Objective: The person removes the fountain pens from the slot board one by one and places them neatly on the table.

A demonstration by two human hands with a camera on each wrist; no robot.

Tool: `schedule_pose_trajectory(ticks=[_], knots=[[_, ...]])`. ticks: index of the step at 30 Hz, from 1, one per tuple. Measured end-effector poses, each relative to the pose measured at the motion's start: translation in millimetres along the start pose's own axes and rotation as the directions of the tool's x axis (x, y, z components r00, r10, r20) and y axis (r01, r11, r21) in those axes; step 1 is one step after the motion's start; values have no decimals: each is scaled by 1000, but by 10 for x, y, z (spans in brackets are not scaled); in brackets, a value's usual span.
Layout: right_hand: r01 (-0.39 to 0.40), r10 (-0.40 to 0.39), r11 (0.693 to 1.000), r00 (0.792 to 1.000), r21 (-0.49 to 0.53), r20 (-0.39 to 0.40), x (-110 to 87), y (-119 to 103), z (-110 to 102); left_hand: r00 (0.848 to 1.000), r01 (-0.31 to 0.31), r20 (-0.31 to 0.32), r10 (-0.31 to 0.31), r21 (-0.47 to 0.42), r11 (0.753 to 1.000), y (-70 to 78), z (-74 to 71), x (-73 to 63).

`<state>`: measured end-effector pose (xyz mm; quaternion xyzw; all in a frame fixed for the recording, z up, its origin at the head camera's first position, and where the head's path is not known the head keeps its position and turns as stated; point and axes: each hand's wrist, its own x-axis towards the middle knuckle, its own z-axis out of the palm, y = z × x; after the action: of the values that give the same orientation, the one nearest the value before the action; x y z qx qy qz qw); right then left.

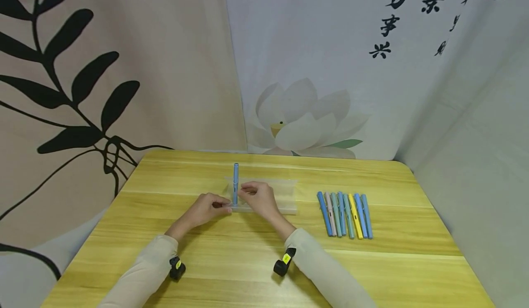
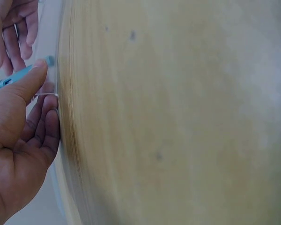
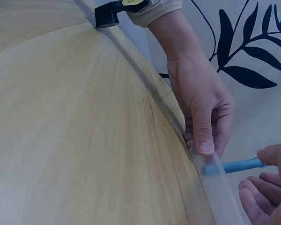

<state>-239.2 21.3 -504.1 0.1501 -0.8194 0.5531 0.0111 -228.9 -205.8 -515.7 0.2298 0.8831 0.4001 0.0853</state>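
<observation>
A clear plastic holder (image 1: 285, 198) lies on the table, with a capped blue pen (image 1: 236, 179) set at its left end. In the right wrist view, the pen's lower end shows through the holder's translucent front strip (image 3: 220, 192). My left hand (image 1: 208, 208) pinches the holder's front left corner, thumb on top and fingers curled below, as the left wrist view shows. Just right of the pen is my right hand (image 1: 260, 199), its fingers loosely bent. The left wrist view shows those fingers (image 2: 21, 35) apart from the pen and holding nothing.
To the right on the wooden table (image 1: 413, 234), several capped pens lie side by side, among them a yellow pen (image 1: 355, 216) and a pinkish-grey pen (image 1: 330, 214). A printed curtain (image 1: 186, 69) hangs behind the table's back edge.
</observation>
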Motion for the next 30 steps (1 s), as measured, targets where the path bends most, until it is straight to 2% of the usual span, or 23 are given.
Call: schedule_pose_trajectory(ticks=[9, 30], knots=[[-42, 42, 999, 999, 15, 8, 93, 6, 104, 1000, -30, -8, 30, 25, 999, -22, 9, 18], [-43, 43, 999, 998, 14, -40, 116, -53, 170, 999, -47, -7, 47, 24, 999, -31, 11, 9]])
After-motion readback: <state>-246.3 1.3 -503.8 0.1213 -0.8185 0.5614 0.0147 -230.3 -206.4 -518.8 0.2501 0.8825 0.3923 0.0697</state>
